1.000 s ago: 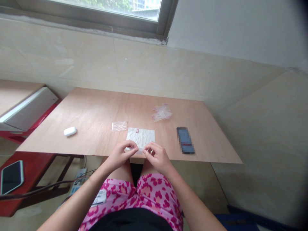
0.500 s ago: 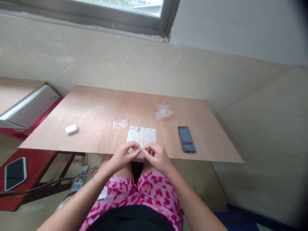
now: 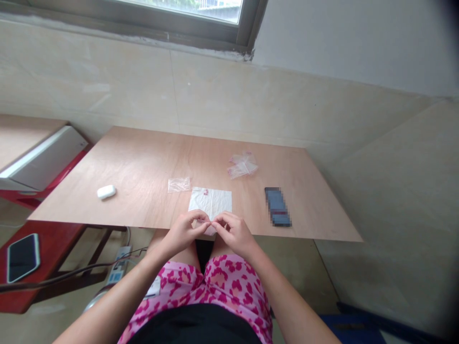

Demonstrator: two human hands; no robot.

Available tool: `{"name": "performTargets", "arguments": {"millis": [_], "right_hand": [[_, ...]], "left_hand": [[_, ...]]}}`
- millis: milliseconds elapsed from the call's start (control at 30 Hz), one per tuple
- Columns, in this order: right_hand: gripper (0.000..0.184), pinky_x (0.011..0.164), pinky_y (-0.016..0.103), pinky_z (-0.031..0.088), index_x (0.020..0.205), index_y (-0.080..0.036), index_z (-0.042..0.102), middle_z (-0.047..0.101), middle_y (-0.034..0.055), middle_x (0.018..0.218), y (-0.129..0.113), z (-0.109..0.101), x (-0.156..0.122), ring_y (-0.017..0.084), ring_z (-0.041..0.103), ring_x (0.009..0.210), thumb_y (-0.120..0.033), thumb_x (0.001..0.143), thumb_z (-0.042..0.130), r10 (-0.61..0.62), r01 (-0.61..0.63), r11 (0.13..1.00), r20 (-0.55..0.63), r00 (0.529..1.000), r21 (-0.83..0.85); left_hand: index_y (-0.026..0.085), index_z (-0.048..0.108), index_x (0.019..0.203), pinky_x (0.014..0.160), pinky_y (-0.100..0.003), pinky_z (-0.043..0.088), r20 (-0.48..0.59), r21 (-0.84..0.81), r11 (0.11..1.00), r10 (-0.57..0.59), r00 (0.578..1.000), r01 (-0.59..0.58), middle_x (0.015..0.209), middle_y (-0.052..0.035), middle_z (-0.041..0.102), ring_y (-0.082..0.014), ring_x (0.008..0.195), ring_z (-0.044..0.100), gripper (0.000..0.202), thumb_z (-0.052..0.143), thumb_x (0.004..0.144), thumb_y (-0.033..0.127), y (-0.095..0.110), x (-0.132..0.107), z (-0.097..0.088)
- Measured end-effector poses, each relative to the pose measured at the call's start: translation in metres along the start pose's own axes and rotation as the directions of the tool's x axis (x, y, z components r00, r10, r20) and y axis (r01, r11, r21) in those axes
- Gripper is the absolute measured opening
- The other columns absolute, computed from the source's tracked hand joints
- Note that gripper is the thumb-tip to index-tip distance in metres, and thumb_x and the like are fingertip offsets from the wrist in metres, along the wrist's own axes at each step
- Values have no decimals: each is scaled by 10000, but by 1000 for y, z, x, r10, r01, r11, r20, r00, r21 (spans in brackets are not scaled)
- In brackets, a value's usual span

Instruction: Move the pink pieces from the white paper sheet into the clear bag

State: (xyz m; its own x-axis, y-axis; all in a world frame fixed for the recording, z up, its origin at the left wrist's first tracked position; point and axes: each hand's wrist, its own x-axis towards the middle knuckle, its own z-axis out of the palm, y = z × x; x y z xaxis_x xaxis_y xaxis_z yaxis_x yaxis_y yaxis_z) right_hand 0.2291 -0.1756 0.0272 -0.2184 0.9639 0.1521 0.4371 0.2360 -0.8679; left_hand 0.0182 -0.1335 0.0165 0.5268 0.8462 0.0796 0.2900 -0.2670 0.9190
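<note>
My left hand (image 3: 188, 229) and my right hand (image 3: 232, 231) meet at the table's near edge, thumbs and fingertips pinched together. Between them hangs a small clear plastic bag (image 3: 210, 231) with a pinkish tint, mostly covered by the fingers. Just beyond my hands, a white paper sheet (image 3: 215, 200) lies flat, its near part hidden. Tiny pink pieces (image 3: 205, 192) rest on the sheet's far left part. Past its left corner lies a clear plastic packet (image 3: 179, 185). Farther back and to the right are several overlapping clear bags (image 3: 243, 166) with pinkish edges.
The wooden tabletop (image 3: 150, 153) reaches back to the tiled wall. On it are a white earphone case (image 3: 106, 192) at left and a blurred-out dark phone (image 3: 278, 207) at right. Another phone (image 3: 23, 258) lies on a red bench (image 3: 64, 239), near a cable and power strip (image 3: 119, 265).
My hands stay pinched together in nearly the same place. The whole view has shifted very slightly; nothing on the table has visibly moved.
</note>
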Motion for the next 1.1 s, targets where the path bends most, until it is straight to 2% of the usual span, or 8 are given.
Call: {"name": "performTargets", "arguments": {"millis": [167, 367, 633, 1100], "right_hand": [[273, 633, 275, 449, 858, -210, 674, 658, 41, 836, 3, -5, 1, 174, 610, 745, -388, 1044, 585, -28, 28, 995, 1, 1000, -97], [251, 654, 289, 432, 853, -209, 634, 634, 37, 833, 5, -11, 1, 171, 587, 725, -348, 1050, 566, -63, 62, 983, 2, 998, -170], [245, 623, 285, 432, 852, -212, 633, 642, 45, 841, 1, -17, 2, 174, 589, 720, -337, 1048, 556, -60, 56, 983, -19, 998, -175], [187, 613, 274, 424, 833, -211, 620, 614, 18, 802, 1, -21, 2, 156, 576, 673, -277, 1007, 604, -18, 11, 991, -52, 998, -135]], "left_hand": [[206, 730, 915, 833, -344, 524, 1, -5, 1000, 7, 1000, -7, 925, -54, 756, -212, 893, 689, 215, 668, 970, 404, -1, 4, -6], [208, 750, 879, 811, -337, 540, -38, -5, 1000, -22, 999, 22, 909, -52, 771, -214, 868, 705, 222, 722, 935, 421, 1, 8, -15], [211, 751, 899, 848, -342, 546, -57, -9, 1000, 29, 998, -30, 933, -54, 770, -212, 891, 701, 255, 685, 966, 448, 3, 9, -21], [198, 729, 898, 821, -323, 516, -119, -70, 997, 17, 993, -25, 909, -43, 748, -200, 875, 688, 231, 669, 981, 406, 1, 9, -18]]}}
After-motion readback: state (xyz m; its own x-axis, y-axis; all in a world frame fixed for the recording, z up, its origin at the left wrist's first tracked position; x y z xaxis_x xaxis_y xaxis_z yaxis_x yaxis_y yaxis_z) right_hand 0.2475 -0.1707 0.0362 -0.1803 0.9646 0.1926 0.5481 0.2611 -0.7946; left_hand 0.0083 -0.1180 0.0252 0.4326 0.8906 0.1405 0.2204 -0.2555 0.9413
